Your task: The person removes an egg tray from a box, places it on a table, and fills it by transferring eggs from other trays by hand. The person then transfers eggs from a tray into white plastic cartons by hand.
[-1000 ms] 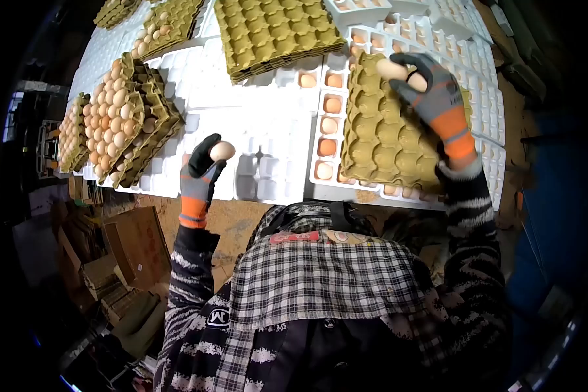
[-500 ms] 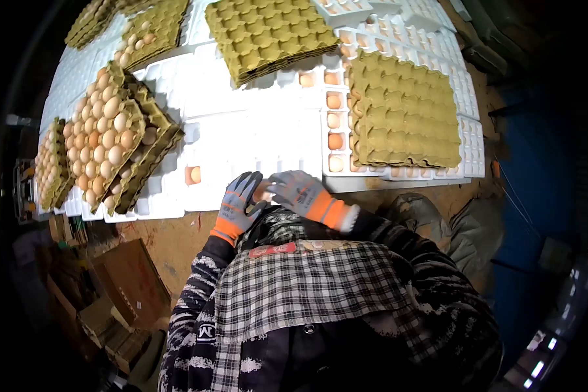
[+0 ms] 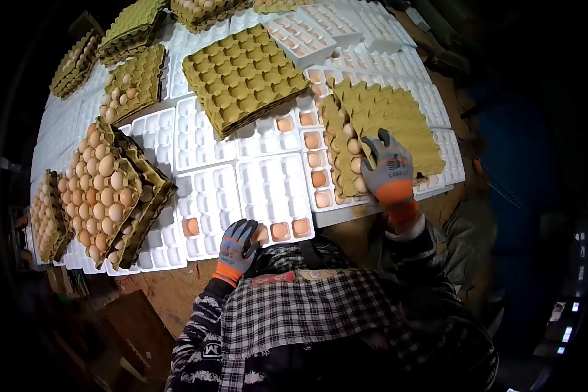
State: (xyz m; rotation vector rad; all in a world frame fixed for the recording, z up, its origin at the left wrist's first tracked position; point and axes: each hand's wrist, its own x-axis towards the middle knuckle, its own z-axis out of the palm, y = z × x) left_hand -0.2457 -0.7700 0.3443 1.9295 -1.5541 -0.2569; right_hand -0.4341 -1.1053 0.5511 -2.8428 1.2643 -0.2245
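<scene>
The two gloved hands, which met over the near edge of the white plastic egg tray [image 3: 273, 196] half a second ago, have now parted. The left hand [image 3: 237, 247] stays at that tray's front row, fingers curled down over a cell just left of two brown eggs [image 3: 290, 229] that sit in the near row; one more egg [image 3: 191, 226] lies in the neighbouring white tray to the left. Whether the left hand clasps an egg or has let it go I cannot tell, as the glove hides the cell.

The right hand [image 3: 387, 168] has swung out to the right of the white tray and now lies spread, palm down and holding nothing, on the yellow cardboard egg flat [image 3: 398, 117]. That flat sits skewed, and a column of eggs [image 3: 353, 147] shows along its left side, which a moment ago was covered. So eggs appear to be passing from under the cardboard into the white cells, with most cells of the tray yet bare.

Left of the white tray stands a stack of full cardboard flats [image 3: 108, 186]; behind it, a pile of empty cardboard flats [image 3: 242, 78] rests on the worktop.
</scene>
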